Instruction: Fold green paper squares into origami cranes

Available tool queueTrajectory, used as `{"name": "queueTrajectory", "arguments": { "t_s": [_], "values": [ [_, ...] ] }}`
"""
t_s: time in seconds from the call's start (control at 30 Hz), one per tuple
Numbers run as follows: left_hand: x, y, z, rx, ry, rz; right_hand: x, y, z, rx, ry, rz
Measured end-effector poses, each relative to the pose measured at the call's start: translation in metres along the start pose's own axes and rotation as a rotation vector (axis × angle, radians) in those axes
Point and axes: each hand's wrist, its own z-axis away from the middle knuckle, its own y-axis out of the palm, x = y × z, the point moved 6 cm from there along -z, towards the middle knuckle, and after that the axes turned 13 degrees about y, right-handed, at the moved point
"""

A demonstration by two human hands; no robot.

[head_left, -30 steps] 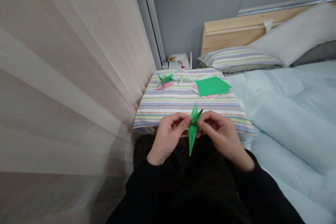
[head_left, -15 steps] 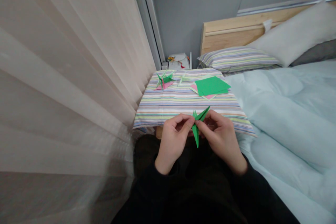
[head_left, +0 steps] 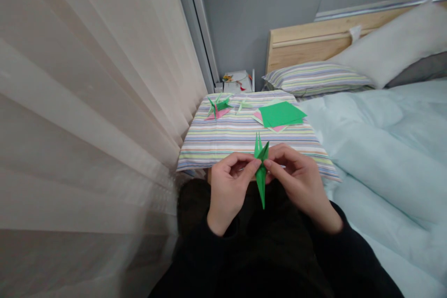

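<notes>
A green folded origami paper [head_left: 260, 179] with several long narrow points is held between my two hands, just off the near edge of the striped cloth. My left hand [head_left: 231, 186] pinches its left side between thumb and fingers. On the other side, my right hand [head_left: 296, 179] grips it the same way, thumb on the near face. One point hangs down toward my lap, and thin tips stick up away from me. The fingertips behind the paper are partly hidden.
A striped cloth [head_left: 223, 142] covers the small table. On it lie a stack of green paper sheets [head_left: 282, 114] over pink ones, and several folded origami pieces [head_left: 219, 106] at the far left. A curtain [head_left: 132, 79] borders the left, a bed with a pale blue quilt [head_left: 391, 139] the right.
The green paper's slanted upper point has swung inward, more upright. Its thin tips and lower point now show longer. My right hand has shifted slightly right.
</notes>
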Motion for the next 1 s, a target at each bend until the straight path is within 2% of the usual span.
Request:
{"name": "queueTrajectory", "arguments": {
  "t_s": [0.13, 0.23, 0.43, 0.87, 1.0],
  "values": [
    [-0.001, 0.001, 0.001, -0.013, 0.028, 0.013, 0.009, 0.0, 0.003, -0.124, -0.094, 0.103],
    [-0.002, 0.0, 0.001, -0.045, 0.021, 0.024, 0.01, 0.001, 0.005, -0.155, -0.079, 0.085],
    [-0.005, 0.0, 0.002, -0.064, -0.002, 0.012, 0.001, 0.002, 0.003, -0.137, 0.08, 0.001],
    [-0.001, 0.0, 0.0, -0.02, -0.071, 0.073, 0.003, 0.004, 0.005, -0.18, 0.006, -0.042],
    [-0.002, -0.004, -0.003, -0.02, -0.061, 0.033, -0.002, 0.007, 0.001, -0.089, 0.057, -0.013]
  ]
}}
